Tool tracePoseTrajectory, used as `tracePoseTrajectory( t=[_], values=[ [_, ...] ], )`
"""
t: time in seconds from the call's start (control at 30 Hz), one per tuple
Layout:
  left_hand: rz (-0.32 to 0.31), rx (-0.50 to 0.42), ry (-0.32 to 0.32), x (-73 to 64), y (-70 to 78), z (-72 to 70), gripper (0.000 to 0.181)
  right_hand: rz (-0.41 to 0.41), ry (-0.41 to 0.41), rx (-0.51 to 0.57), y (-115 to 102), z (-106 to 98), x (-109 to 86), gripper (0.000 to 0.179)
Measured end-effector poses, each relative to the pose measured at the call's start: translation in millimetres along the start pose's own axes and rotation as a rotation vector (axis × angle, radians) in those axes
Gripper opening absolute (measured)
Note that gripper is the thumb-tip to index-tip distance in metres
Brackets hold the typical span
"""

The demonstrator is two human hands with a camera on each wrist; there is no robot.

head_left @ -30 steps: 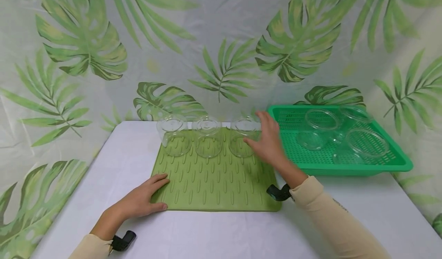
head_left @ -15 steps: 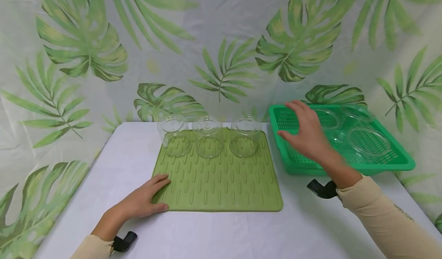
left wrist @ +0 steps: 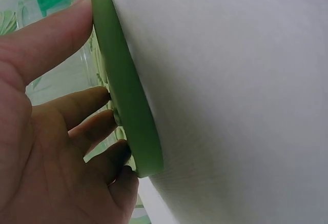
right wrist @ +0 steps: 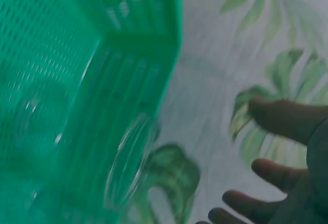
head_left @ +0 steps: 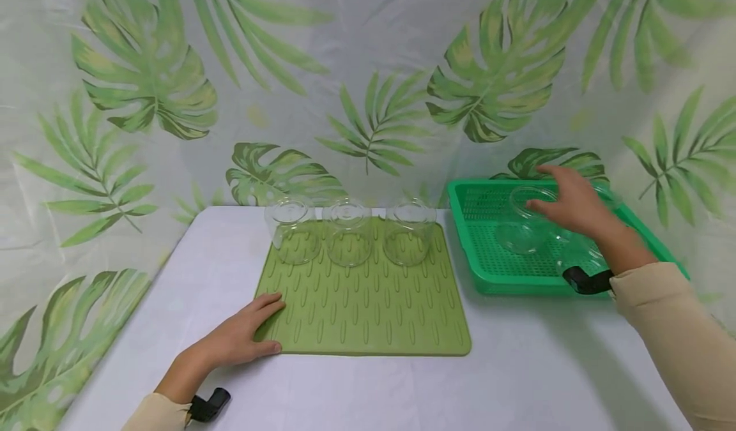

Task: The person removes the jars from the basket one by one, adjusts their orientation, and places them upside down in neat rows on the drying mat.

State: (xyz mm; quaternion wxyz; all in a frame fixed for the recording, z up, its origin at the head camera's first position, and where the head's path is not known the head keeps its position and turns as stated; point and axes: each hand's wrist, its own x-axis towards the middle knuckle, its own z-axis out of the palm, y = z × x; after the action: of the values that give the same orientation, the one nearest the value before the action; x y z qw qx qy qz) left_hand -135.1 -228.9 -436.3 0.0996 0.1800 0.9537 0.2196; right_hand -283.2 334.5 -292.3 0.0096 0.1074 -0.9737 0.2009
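Note:
My left hand (head_left: 232,335) rests on the left edge of a green ridged silicone mat (head_left: 368,316), its fingers spread over the mat's surface. In the left wrist view the thumb and fingertips touch the mat's thick edge (left wrist: 125,90). Above a green plastic basket (head_left: 471,258) my right hand (head_left: 581,207) hovers with thumb and fingers apart, holding nothing. Below and beside it are several clear glasses, one (head_left: 520,230) in plain sight at the left, others partly hidden by the hand and forearm. The right wrist view shows a glass rim (right wrist: 125,162) near the basket's wall.
Along the back of the mat three clear glasses stand in a row: left (head_left: 294,236), middle (head_left: 347,236) and right (head_left: 408,236). A white cloth (head_left: 345,393) covers the table. Behind it hangs a leaf-patterned curtain (head_left: 397,48).
My right hand has left the rightmost glass on the mat and moved right over the basket. The left hand stays on the mat's edge, and the three glasses remain in their row.

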Motion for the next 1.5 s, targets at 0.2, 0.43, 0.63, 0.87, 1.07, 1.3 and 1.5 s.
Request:
tracePoseTrajectory(
  t=[0.2,0.43,0.63,0.87,1.07,1.3,1.5],
  values=[
    [0.006,0.013,0.004,0.8,-2.5,1.9,0.077,-0.007,-0.106,-0.053,22.0,-2.1,12.2,0.103],
    [0.005,0.008,0.006,0.9,-1.6,1.3,0.076,0.023,-0.189,-0.080,33.2,5.7,23.2,0.115],
    [0.012,0.010,0.009,2.1,-0.6,0.7,0.076,0.064,-0.245,-0.093,40.4,15.3,28.3,0.119],
    [0.015,0.015,0.011,1.8,-0.2,0.6,0.075,0.140,-0.217,-0.075,51.0,22.5,32.9,0.119],
    [0.010,0.019,0.016,0.6,-1.0,0.6,0.074,0.197,-0.255,0.074,56.3,29.9,36.6,0.124],
    [0.005,0.010,0.023,-0.4,-0.9,0.7,0.075,0.288,-0.246,0.219,58.8,42.4,38.3,0.125],
    [0.002,0.001,0.026,-0.5,0.6,0.6,0.076,0.298,-0.204,0.352,64.0,51.5,34.8,0.122]
  ],
)
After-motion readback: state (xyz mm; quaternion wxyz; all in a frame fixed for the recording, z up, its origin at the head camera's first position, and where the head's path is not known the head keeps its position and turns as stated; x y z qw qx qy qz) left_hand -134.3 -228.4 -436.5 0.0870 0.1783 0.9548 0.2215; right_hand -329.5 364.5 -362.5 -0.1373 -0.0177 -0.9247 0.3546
